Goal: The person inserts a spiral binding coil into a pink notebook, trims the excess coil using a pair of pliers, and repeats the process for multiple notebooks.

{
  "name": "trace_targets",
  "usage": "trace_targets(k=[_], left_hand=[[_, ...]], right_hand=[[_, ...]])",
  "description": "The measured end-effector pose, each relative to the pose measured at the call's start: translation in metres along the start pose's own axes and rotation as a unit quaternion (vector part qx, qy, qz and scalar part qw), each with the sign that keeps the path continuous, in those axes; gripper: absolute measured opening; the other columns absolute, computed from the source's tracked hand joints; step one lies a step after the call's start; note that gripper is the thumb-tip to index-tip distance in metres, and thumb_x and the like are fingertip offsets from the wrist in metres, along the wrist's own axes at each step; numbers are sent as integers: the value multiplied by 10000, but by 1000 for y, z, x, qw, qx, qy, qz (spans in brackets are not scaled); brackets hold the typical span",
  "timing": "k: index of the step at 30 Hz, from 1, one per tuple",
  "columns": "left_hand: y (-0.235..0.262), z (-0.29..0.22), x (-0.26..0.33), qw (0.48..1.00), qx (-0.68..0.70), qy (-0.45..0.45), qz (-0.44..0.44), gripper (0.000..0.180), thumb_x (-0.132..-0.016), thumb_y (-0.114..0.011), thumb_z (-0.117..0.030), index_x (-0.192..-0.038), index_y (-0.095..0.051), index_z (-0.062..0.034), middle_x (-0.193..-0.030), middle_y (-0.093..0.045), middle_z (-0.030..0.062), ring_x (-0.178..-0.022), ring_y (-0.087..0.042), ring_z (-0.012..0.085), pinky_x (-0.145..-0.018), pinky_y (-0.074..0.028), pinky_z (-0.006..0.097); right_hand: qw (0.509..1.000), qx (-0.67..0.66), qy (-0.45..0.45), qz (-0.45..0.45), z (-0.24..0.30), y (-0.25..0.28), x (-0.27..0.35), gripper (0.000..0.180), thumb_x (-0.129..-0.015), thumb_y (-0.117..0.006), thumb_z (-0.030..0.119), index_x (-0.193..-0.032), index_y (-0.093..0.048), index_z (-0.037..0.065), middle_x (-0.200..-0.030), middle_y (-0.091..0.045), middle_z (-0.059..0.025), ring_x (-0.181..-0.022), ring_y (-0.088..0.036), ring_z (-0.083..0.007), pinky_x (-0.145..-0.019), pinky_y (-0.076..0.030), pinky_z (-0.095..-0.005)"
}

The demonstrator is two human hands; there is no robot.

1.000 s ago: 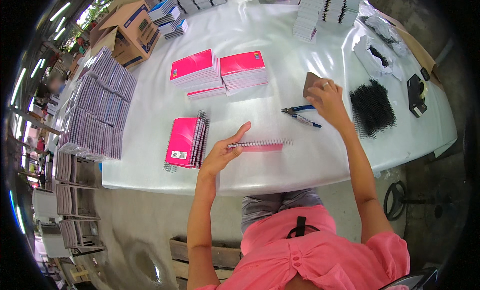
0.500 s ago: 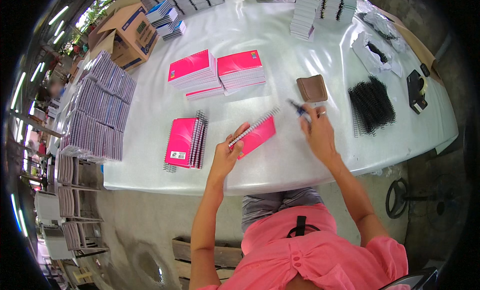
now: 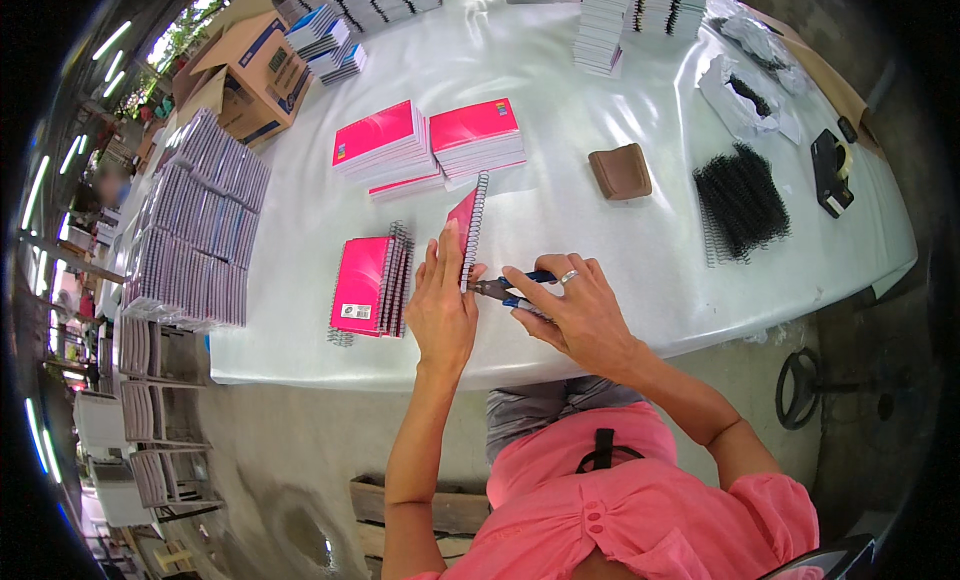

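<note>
My left hand (image 3: 443, 305) grips a pink spiral notebook (image 3: 463, 216), standing it on edge with its coil toward the right. In my right hand (image 3: 585, 315) is a pair of pliers (image 3: 497, 289) with dark blue handles. The handles are spread, and the jaws meet the near end of the coil. Left of my left hand lies a small pile of pink spiral notebooks (image 3: 362, 278). Farther back stand stacks of pink-covered books (image 3: 478, 123) with no coil showing. A brown pouch-like block (image 3: 620, 172) rests to the right of them.
Loose black coils (image 3: 742, 202) lie at the right, near a black tape dispenser (image 3: 830, 175) and a white plastic bag (image 3: 738, 102). Bundled notebooks (image 3: 195, 225) are stacked on the left, by a cardboard box (image 3: 255, 75). White book stacks (image 3: 600, 25) line the far edge.
My left hand has turned the notebook from slanted to nearly upright in view. My right hand has brought the pliers left and nearer, to the coil's near end.
</note>
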State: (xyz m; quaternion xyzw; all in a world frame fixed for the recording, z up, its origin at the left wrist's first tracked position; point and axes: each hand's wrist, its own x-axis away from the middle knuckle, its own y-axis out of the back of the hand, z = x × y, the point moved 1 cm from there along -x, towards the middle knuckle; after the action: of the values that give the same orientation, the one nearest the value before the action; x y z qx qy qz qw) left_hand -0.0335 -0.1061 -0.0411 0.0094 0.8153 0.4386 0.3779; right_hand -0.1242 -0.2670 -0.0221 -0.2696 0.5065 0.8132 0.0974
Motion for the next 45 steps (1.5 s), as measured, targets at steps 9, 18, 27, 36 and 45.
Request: trace_targets(k=[9, 18, 27, 36, 45], left_hand=[[-1, 3, 4, 999, -41, 1, 7, 729, -767, -670, -12, -1439, -417, -142, -1333, -576, 72, -1183, -576, 346, -834, -540, 398], [19, 33, -16, 887, 436, 101, 115, 546, -912, -626, -165, -1411, -453, -29, -1398, -537, 93, -1277, -523, 243, -1059, -398, 376], [71, 117, -37, 798, 562, 208, 63, 873, -820, -586, -632, -1416, -442, -10, -1418, -482, 164, -1380, -374, 251, -1114, -329, 353], [73, 200, 3, 830, 398, 353, 168, 569, -910, -641, -71, -1435, -427, -28, -1210, -620, 66, -1016, -568, 106, -933, -443, 257], [60, 194, -23, 864, 344, 318, 188, 554, -871, -655, -14, -1397, -480, -26, -1309, -582, 83, -1071, -572, 105, -941, -457, 246]], right_hand=[[810, -404, -260, 337, -15, 11, -25, 291, -964, -558, 270, -1146, -623, 53, -818, -589, -150, -758, -600, -263, -709, -469, -388], [991, -48, -40, 120, -93, -15, -13, 414, -908, -646, 266, -1229, -580, 12, -1217, -585, -181, -1058, -572, -352, -917, -435, -408], [896, -434, 38, -80, 32, -89, -100, 359, -820, -709, 58, -1173, -650, 62, -1118, -675, -115, -1065, -621, -256, -928, -470, -387], [967, -71, 223, 105, 52, -131, -81, 410, -803, -713, 378, -1149, -665, 163, -1306, -565, -67, -1211, -499, -239, -1044, -325, -495], [962, -83, -178, -190, -146, -85, -174, 181, -782, -736, 146, -872, -636, 25, -910, -664, -158, -885, -626, -294, -762, -496, -399]])
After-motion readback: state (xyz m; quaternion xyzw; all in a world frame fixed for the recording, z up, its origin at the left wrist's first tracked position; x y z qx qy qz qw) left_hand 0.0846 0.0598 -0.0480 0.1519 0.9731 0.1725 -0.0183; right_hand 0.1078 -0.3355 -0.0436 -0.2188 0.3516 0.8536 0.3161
